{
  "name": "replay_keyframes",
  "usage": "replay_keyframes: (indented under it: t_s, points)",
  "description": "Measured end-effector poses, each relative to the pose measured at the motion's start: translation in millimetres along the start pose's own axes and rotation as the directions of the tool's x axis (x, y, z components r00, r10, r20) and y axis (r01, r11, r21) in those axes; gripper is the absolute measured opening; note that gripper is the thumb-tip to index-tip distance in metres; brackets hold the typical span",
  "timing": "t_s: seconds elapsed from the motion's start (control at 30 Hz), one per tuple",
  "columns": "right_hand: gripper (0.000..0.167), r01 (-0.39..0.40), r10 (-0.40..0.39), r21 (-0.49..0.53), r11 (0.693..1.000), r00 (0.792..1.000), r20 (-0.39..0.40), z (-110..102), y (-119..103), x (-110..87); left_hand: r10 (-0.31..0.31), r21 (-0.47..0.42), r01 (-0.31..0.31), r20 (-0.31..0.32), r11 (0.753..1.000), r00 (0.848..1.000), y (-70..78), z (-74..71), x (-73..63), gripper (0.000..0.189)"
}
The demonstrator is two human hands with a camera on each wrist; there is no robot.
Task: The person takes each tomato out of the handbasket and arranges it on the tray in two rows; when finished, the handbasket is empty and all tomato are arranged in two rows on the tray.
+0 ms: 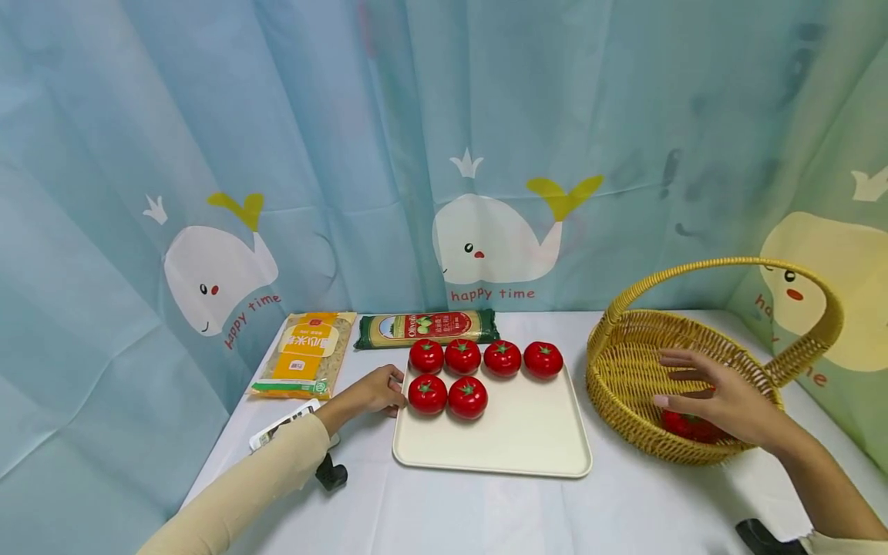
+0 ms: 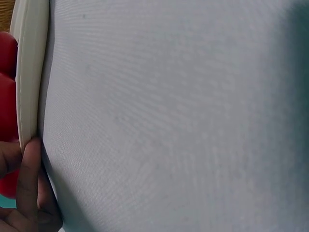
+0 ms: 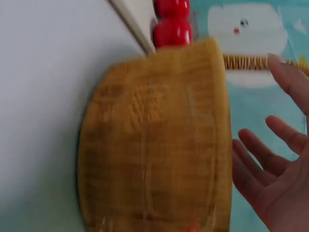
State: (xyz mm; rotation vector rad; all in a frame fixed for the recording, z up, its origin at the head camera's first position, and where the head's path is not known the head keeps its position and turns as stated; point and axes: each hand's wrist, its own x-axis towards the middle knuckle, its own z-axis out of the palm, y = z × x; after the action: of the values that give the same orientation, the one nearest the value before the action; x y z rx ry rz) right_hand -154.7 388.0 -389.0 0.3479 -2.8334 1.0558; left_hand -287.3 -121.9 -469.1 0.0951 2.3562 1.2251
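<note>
At the left rim of a cream tray, my left hand holds the edge. In the left wrist view, the thumb and fingers of that hand pinch the rim. Several red tomatoes sit on the tray in two rows toward its back left. My right hand is over the wicker basket, its fingers spread and nothing in it. Beneath that hand a red tomato shows in the basket, partly hidden. The right wrist view shows the fingers apart beside the basket's rim.
Behind the tray lies a green and gold pasta packet. A yellow bag of grain is at the back left. The basket's tall handle arches over it. A whale-print curtain hangs behind the white table.
</note>
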Motion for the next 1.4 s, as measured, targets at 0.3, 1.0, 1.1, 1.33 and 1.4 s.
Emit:
replay_keyframes:
  t_s: [0.3, 1.0, 1.1, 1.33, 1.4]
  points:
    - [0.079, -0.146, 0.146, -0.036, 0.989, 0.989, 0.008, -20.3, 27.6, -8.6, 0.003, 0.004, -0.003, -0.001, 1.000, 1.000, -1.6, -1.8, 0.1, 0.042]
    - [0.091, -0.316, 0.321, -0.057, 0.947, 0.926, 0.199, -32.9, 25.5, 2.9, 0.017, -0.001, -0.017, 0.017, 1.000, 1.000, -1.7, -1.4, 2.2, 0.042]
    - [0.093, -0.309, 0.316, -0.066, 0.949, 0.926, 0.204, -27.9, 30.0, 7.2, 0.019, 0.007, -0.019, 0.018, 1.000, 1.000, -1.8, -1.6, 2.8, 0.042]
    - [0.089, -0.264, 0.257, 0.027, 0.964, 0.956, 0.144, -13.8, 36.0, 22.6, 0.024, 0.010, -0.024, 0.017, 1.000, 1.000, -1.3, -2.3, 2.3, 0.043]
    - [0.088, -0.250, 0.240, 0.067, 0.966, 0.962, 0.132, -12.7, 37.5, 24.3, 0.030, 0.011, -0.030, 0.019, 1.000, 0.999, -0.7, -2.1, 1.5, 0.043]
